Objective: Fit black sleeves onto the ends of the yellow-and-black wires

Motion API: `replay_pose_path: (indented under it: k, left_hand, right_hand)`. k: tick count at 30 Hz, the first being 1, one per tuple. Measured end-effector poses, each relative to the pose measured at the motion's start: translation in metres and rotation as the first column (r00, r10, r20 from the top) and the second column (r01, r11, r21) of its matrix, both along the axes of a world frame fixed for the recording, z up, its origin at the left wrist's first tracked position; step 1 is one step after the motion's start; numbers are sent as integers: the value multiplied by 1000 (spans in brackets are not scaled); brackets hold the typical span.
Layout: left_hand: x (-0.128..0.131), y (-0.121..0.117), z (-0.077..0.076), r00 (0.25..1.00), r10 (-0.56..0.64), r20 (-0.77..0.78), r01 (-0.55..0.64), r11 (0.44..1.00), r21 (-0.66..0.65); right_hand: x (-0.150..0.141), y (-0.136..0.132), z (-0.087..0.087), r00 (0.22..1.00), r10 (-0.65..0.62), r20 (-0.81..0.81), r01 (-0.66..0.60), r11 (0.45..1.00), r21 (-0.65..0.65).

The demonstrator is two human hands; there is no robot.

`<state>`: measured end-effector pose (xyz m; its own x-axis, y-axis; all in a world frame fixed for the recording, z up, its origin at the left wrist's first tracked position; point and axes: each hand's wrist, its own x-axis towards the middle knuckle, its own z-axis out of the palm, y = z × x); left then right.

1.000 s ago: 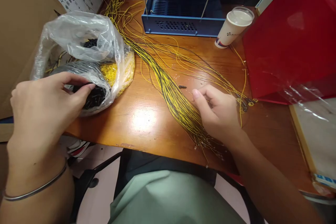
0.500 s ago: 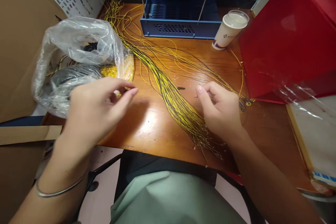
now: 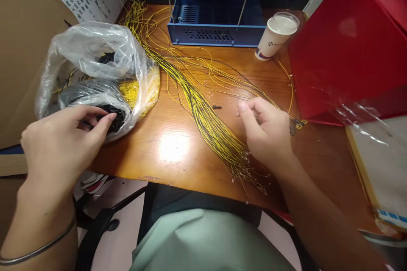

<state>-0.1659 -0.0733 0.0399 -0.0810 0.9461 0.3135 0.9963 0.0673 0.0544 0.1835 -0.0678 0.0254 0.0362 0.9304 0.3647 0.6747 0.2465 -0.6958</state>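
Note:
My left hand (image 3: 60,139) is at the near side of an open clear plastic bag (image 3: 135,63). Its thumb and forefinger are pinched together over a heap of small black pieces (image 3: 117,118); whatever they grip is hidden. Yellow pieces (image 3: 129,93) fill another part of the bag. Over the right half of the desk, my right hand (image 3: 267,129) holds a closed pinch, and what lies in it is too small to make out. Between the hands runs a long bundle of yellow and black wires (image 3: 200,110). One small black piece (image 3: 217,107) lies beside it.
A blue slotted rack (image 3: 216,36) stands at the back of the wooden desk (image 3: 149,148). Near it is a paper cup (image 3: 270,40). A red box file (image 3: 337,51) takes up the right side. Loose wires with ring ends (image 3: 299,125) lie past my right hand.
My left hand has moved left and slightly down, from over the desk to the black pieces in the bag. My right hand has stayed in nearly the same place, still pinched.

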Motion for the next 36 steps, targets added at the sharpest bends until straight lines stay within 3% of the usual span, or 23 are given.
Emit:
replay_pose_path:
  k: [3, 10, 14, 20, 23, 30, 36]
  left_hand:
    - [-1, -4, -2, 998, 50, -30, -50, 998, 24]
    - [7, -32, 0, 989, -140, 42, 137, 988, 70]
    - [4, -33, -12, 983, -159, -90, 166, 982, 85]
    - [5, -7, -20, 976, -217, 8, 209, 946, 249]
    - [5, 11, -20, 985, -142, 97, 105, 945, 311]
    - [4, 56, -4, 977, -120, 178, 21, 878, 478]
    - [6, 76, -3, 986, -65, 153, -1, 917, 398]
  right_hand:
    - [0, 1, -2, 1000, -12, -3, 12, 1000, -23]
    - [4, 6, -8, 999, -52, 8, 52, 997, -65]
    - [3, 7, -7, 998, -61, 27, 64, 992, -104]
    - [-1, 3, -3, 995, -90, 39, 94, 989, -111]
    - [-1, 3, -2, 995, -93, 20, 95, 991, -98]
    - [-1, 3, -3, 995, -101, 9, 102, 993, -67]
    - [-1, 4, -2, 994, -106, -11, 105, 992, -69]
